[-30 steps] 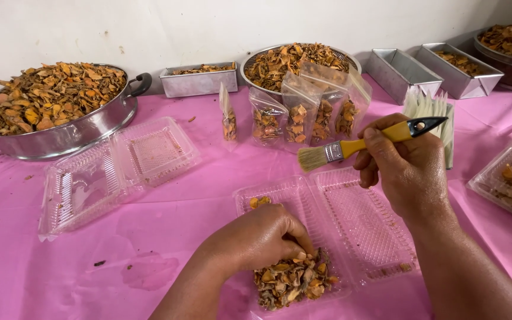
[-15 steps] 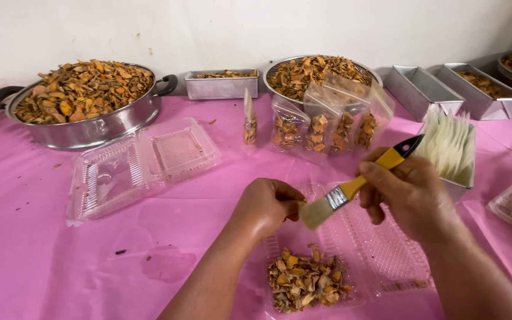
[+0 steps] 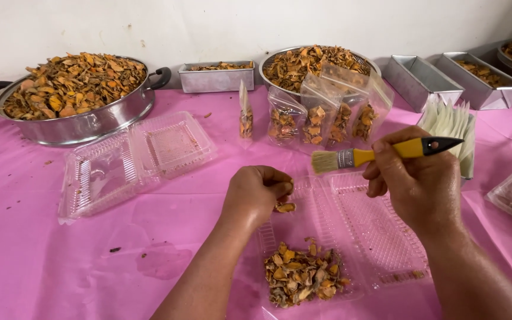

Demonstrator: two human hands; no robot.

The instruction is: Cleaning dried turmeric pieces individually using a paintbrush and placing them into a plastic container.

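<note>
A glossy pink plastic cloth (image 3: 42,255) is covering the table. A ribbed clear clamshell tray (image 3: 380,231) is lying open on it, holding a heap of dry, curled orange-brown slices (image 3: 300,274). The right hand (image 3: 413,181) is gripping a yellow-handled bristle brush (image 3: 374,155) level above the tray. The left hand (image 3: 259,192) is curling shut, pinching one slice (image 3: 284,207) at its fingertips.
</note>
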